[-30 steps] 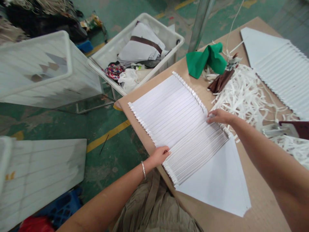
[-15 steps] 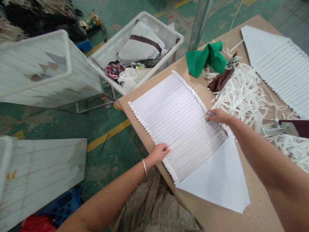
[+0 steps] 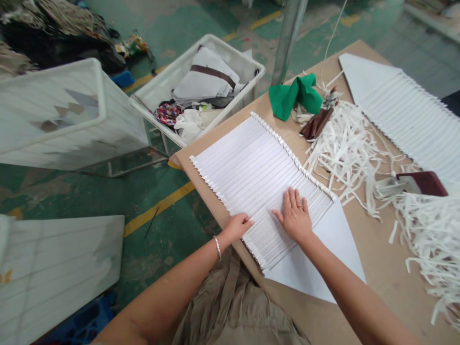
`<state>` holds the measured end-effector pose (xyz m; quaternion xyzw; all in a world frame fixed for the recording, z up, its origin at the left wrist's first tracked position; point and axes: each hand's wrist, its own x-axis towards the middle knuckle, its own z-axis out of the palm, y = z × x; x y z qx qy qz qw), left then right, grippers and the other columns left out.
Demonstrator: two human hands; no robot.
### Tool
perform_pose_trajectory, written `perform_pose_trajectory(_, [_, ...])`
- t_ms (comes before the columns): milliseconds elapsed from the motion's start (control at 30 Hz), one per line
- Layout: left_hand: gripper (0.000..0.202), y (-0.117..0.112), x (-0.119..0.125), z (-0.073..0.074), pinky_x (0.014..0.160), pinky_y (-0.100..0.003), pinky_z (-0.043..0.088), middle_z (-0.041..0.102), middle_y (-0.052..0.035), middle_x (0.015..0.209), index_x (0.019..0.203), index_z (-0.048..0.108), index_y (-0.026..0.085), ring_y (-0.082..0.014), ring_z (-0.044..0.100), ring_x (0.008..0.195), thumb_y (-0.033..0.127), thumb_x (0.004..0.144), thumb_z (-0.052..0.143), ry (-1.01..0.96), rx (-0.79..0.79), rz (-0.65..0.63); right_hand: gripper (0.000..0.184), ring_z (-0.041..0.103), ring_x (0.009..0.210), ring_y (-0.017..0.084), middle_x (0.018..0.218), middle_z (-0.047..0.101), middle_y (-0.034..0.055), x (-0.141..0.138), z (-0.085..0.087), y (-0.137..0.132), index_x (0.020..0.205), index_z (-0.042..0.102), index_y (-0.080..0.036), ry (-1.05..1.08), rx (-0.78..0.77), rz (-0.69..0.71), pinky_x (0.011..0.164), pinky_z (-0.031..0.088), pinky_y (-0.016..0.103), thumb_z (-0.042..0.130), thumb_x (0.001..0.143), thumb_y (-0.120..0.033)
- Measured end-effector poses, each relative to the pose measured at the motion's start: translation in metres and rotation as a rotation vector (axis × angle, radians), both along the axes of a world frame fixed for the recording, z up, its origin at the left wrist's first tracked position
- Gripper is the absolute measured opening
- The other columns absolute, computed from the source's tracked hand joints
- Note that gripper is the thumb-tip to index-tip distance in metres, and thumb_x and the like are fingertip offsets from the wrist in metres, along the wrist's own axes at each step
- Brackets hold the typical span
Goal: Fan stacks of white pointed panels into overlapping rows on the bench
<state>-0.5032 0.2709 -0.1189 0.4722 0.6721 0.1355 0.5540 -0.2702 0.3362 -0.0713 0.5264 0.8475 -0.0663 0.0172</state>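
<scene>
A fanned stack of white paper sheets [image 3: 251, 167] lies overlapped on the brown table [image 3: 381, 268], their edges stepped like shingles. My left hand [image 3: 237, 225] touches the stack's near left edge, with its fingers curled at the sheet ends. My right hand [image 3: 295, 215] lies flat, palm down and fingers spread, on the tightly packed near part of the stack. A ring shows on one finger. Neither hand holds anything.
A pile of white paper strips [image 3: 345, 143] lies right of the stack. Behind it are a green cloth [image 3: 294, 96] and brown scraps [image 3: 316, 124]. A second fanned stack [image 3: 406, 110] sits far right. White bins [image 3: 201, 91] stand on the green floor at left.
My right hand left the stack's far right edge and came down flat on the middle of the near sheets. My left hand stayed at the left edge. The view shifted slightly.
</scene>
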Motion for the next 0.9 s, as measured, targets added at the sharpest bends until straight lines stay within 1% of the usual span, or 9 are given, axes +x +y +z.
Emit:
perform_pose_trajectory(167, [0.030,-0.002,0.003,0.001,0.058,-0.026,0.028,0.044,0.0061,0.059,0.063,0.046,0.021,-0.0127,0.040,0.061,0.038,0.083,0.059,0.021,0.036,-0.021,0.082,0.018,0.157,0.032,0.167,0.025,0.0169,0.015,0.010,-0.021,0.162,0.005,-0.011,-0.004,0.017,0.033,0.126,0.016,0.059,0.034,0.102,-0.057])
perform_pose_trajectory(233, [0.030,-0.004,0.004,0.001,0.057,-0.026,0.029,0.043,0.0062,0.059,0.062,0.045,0.021,-0.0125,0.040,0.060,0.038,0.083,0.059,0.042,0.051,-0.027,0.082,0.017,0.157,0.032,0.167,0.022,0.0163,0.023,0.011,-0.034,0.162,0.004,-0.012,-0.009,0.030,-0.008,0.126,0.016,0.060,0.034,0.102,-0.058])
perform_pose_trajectory(433, [0.033,-0.008,0.014,0.004,0.057,-0.025,0.033,0.044,0.0062,0.058,0.060,0.044,0.021,-0.0121,0.043,0.060,0.036,0.085,0.060,0.164,0.111,-0.078,0.076,0.018,0.157,0.030,0.168,0.024,0.0097,0.050,-0.004,-0.066,0.162,0.006,-0.017,0.002,0.067,-0.016,0.125,0.013,0.063,0.034,0.103,-0.055])
perform_pose_trajectory(533, [0.034,-0.011,0.014,0.012,0.057,-0.025,0.037,0.048,0.0052,0.058,0.061,0.046,0.021,-0.0130,0.048,0.061,0.037,0.088,0.059,0.248,0.151,-0.151,0.074,0.020,0.157,0.030,0.168,0.025,0.0083,0.058,-0.009,-0.070,0.162,0.015,-0.018,0.000,0.039,-0.025,0.125,0.015,0.063,0.033,0.102,-0.057])
perform_pose_trajectory(633, [0.032,-0.009,0.006,0.026,0.060,-0.027,0.043,0.057,0.0015,0.061,0.065,0.055,0.019,-0.0167,0.058,0.063,0.036,0.091,0.058,0.348,0.198,-0.253,0.070,0.024,0.155,0.028,0.166,0.030,0.0084,0.061,-0.005,-0.070,0.160,0.026,-0.017,0.007,0.012,-0.085,0.125,0.020,0.059,0.031,0.103,-0.056])
perform_pose_trajectory(700, [0.025,0.000,0.001,0.037,0.067,-0.033,0.050,0.067,-0.0055,0.072,0.078,0.063,0.017,-0.0222,0.066,0.073,0.030,0.096,0.051,0.430,0.261,-0.312,0.068,0.025,0.155,0.029,0.166,0.030,0.0085,0.056,0.000,-0.069,0.159,0.030,-0.015,0.007,0.017,-0.189,0.125,0.022,0.058,0.029,0.103,-0.054])
perform_pose_trajectory(767, [0.027,0.017,-0.001,0.046,0.083,-0.040,0.053,0.073,-0.0143,0.099,0.101,0.067,0.015,-0.0272,0.069,0.097,0.022,0.100,0.041,0.475,0.355,-0.370,0.066,0.024,0.155,0.030,0.166,0.030,0.0084,0.040,0.005,-0.064,0.158,0.031,-0.014,0.001,0.033,-0.306,0.124,0.023,0.061,0.027,0.104,-0.051])
perform_pose_trajectory(833, [0.037,0.039,0.002,0.048,0.105,-0.042,0.048,0.065,-0.0150,0.133,0.127,0.061,0.018,-0.0247,0.058,0.130,0.018,0.102,0.034,0.447,0.512,-0.510,0.062,0.022,0.156,0.030,0.166,0.029,0.0077,0.015,0.009,-0.056,0.158,0.030,-0.015,0.006,0.053,-0.367,0.124,0.021,0.063,0.025,0.105,-0.046])
perform_pose_trajectory(900, [0.045,0.061,0.008,0.042,0.121,-0.042,0.035,0.049,-0.0080,0.156,0.146,0.048,0.023,-0.0194,0.037,0.150,0.021,0.104,0.034,0.402,0.739,-0.733,0.059,0.018,0.157,0.026,0.167,0.028,0.0061,-0.011,0.008,-0.046,0.160,0.026,-0.018,0.019,0.086,-0.373,0.125,0.016,0.062,0.024,0.106,-0.041])
